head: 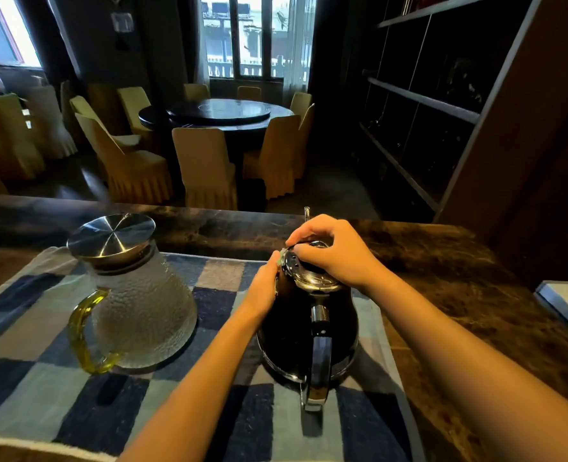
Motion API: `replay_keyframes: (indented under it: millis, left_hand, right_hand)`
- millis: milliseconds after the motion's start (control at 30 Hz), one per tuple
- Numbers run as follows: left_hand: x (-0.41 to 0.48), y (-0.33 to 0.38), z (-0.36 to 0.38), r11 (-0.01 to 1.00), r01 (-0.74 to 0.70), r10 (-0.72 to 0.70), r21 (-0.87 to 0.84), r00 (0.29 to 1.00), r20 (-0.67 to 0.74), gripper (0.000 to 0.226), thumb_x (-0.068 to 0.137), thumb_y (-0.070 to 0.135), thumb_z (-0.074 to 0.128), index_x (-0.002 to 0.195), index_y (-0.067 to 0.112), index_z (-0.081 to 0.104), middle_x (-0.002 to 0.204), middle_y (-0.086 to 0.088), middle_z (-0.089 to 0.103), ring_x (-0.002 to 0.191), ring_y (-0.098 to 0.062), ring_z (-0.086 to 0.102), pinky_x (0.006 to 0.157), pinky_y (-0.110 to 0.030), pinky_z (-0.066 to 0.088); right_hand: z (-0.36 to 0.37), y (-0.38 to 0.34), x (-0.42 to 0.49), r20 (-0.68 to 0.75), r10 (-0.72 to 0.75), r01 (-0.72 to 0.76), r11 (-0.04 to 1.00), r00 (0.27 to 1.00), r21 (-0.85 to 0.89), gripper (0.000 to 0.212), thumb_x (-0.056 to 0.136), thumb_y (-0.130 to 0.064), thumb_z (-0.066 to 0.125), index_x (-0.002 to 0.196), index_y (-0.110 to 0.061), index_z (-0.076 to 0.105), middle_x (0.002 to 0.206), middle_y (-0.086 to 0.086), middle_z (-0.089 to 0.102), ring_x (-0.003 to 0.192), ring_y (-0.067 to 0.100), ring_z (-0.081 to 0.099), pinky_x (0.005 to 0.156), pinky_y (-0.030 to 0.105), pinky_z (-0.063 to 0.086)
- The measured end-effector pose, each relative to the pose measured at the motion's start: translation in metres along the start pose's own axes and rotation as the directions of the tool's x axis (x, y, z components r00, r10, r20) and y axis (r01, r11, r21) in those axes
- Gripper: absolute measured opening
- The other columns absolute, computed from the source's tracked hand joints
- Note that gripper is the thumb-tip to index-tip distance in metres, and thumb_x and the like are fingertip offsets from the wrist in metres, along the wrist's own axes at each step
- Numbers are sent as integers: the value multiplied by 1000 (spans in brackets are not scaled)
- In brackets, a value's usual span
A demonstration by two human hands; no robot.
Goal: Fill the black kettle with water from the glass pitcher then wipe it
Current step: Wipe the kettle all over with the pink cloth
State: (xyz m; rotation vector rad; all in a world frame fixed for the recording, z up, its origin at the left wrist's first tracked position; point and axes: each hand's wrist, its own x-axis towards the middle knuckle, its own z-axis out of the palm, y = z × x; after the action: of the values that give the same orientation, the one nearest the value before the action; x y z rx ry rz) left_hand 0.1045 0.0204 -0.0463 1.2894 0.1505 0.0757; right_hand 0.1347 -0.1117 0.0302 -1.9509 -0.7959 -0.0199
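Head view: the black kettle (pixel 296 335) stands near and right on the checked cloth (pixel 36 388), with the glass pitcher (pixel 142 305) to its left. Fingers of the left hand (pixel 262 288) hold its neck. Fingers of the right hand (pixel 335 255) are clamped on its lid (pixel 309 278). I think this is the opening step. Next, the lid must come off before pouring.

**Kettle and pitcher: position and condition**

Kettle (pixel 289 335): lower centre-right of the frame. Upright. Black rounded body, chrome band at the base. Chrome kettle handle (pixel 319 368) points to the bottom edge of the frame. Kettle lid (pixel 309 278) is chrome with small holes near its rim, and sits tilted on the neck.

Pitcher (pixel 142 305): left of centre. Upright, apart from the kettle. Clear dimpled glass, wide base, narrow neck. Flat steel cap (pixel 111 235) in place. Yellow-green glass pitcher handle (pixel 79 331) faces lower left. Water level not readable.
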Motion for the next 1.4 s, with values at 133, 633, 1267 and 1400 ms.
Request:
replay_keyframes:
  millis: [133, 633, 1267, 1400]
  left_hand:
    - [-23, -31, -12, 994, 100, -108, -47, 972, -207, 42, 100, 35, 34, 109, 12, 68, 115, -10, 67, 106, -18, 63, 87, -33, 51]
    - [22, 25, 5, 966, -105, 71, 238, 987, 146, 25, 99, 21, 42, 92, 32, 64, 78, 17, 74, 75, 11, 67, 62, -9, 54]
    - [-44, 16, 23, 963, -153, 31, -222, 881, -473, 30, 88, 36, 60, 103, 13, 73, 106, -14, 74, 98, -29, 70, 89, -44, 55]
    - [-39, 56, 56, 942, -152, 267, 300, 881, -390, 27, 89, 30, 55, 75, 18, 74, 75, -1, 75, 77, -14, 71, 66, -24, 56]
  right_hand:
    - [-1, -3, -1, 5, -14, 14, 1000, 1000, 23, 14, 78, -8, 68, 80, -22, 70, 86, -9, 65, 84, 6, 61, 73, 12, 48]
    - [0, 5, -1, -63, -36, 32, 998, 997, -57, 50, 78, -29, 74, 123, -24, 52, 123, -8, 47, 113, 5, 44, 87, 7, 40]
    - [3, 13, 7, 60, -38, 22, 967, 997, 253, 42, 75, -63, 50, 98, -31, 65, 97, -14, 68, 96, -1, 61, 86, 20, 47]
    - [6, 15, 8, 9, 37, -38, 921, 999, 387, 32, 86, -51, 36, 93, -38, 64, 99, -8, 68, 98, 11, 63, 95, 41, 48]
